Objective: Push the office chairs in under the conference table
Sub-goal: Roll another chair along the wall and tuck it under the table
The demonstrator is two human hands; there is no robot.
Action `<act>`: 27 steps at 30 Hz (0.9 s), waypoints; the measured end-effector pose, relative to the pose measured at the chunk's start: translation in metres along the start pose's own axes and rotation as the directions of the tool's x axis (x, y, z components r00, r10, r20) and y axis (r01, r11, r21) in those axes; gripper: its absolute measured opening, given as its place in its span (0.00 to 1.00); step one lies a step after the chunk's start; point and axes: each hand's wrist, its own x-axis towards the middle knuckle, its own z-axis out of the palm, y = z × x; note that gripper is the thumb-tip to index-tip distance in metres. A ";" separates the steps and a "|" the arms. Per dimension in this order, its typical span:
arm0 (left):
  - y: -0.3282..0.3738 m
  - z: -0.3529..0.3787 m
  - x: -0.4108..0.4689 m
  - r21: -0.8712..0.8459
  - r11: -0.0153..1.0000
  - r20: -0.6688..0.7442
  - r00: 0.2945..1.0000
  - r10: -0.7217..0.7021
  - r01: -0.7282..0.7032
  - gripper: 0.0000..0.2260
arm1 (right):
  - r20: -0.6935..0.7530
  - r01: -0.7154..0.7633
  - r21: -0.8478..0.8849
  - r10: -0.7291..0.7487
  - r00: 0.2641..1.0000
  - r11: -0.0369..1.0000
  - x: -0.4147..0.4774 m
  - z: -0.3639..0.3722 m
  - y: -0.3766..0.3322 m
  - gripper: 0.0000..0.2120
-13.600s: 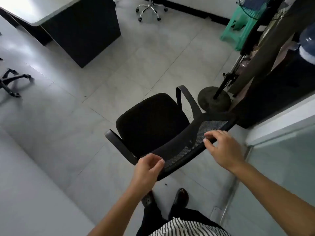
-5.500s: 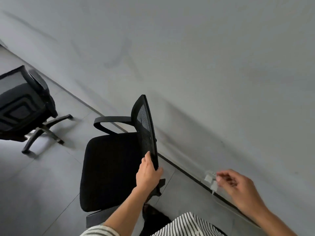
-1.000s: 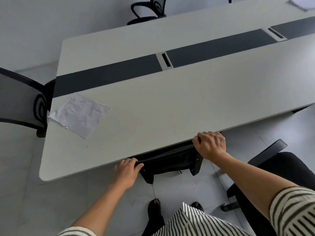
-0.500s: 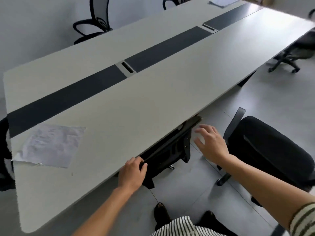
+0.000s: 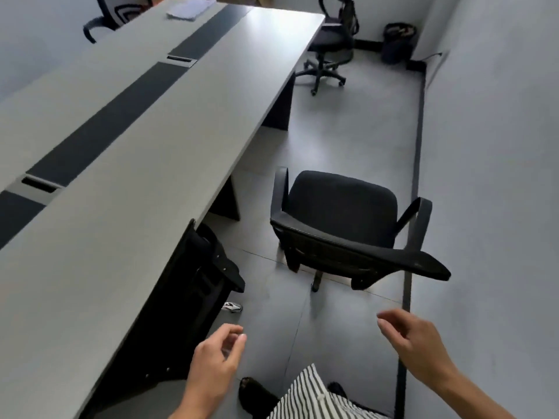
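While one office chair (image 5: 208, 279) sits tucked against the long edge of the desk (image 5: 127, 164), with its backrest close under the overhang and its seat hidden beneath, a second chair (image 5: 341, 225) stands out in the aisle between the desk and the right-hand wall. That second chair is turned so its mesh backrest faces the person and its seat faces down the room, not toward the desk; judged from this, it will need to be swung round before it can roll under. A third chair (image 5: 328, 40) stands well apart at the far end of the desk, and a fourth (image 5: 115, 13) shows behind the opposite side.

Both hands are free. The left hand (image 5: 216, 358) hangs just beside the tucked chair, fingers loosely curled and holding nothing. The right hand (image 5: 414, 343) is raised toward the backrest of the aisle chair, fingers spread and part open, near but not touching it. The grip of each is therefore slack and empty.

Assessment: the hands appear placed for a two-handed hold on the top rail of the aisle chair, the likely next item. Its armrests (image 5: 419, 219) may catch the desk edge if height allows no clearance; this cannot be confirmed. A small light object (image 5: 231, 306) lies on the floor near the tucked chair's base.
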 end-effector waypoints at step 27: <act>0.126 0.104 0.266 0.604 0.626 0.288 0.868 0.405 -0.493 0.14 | -0.477 -0.242 -0.259 0.094 0.874 0.935 0.174 -0.024 0.040 0.16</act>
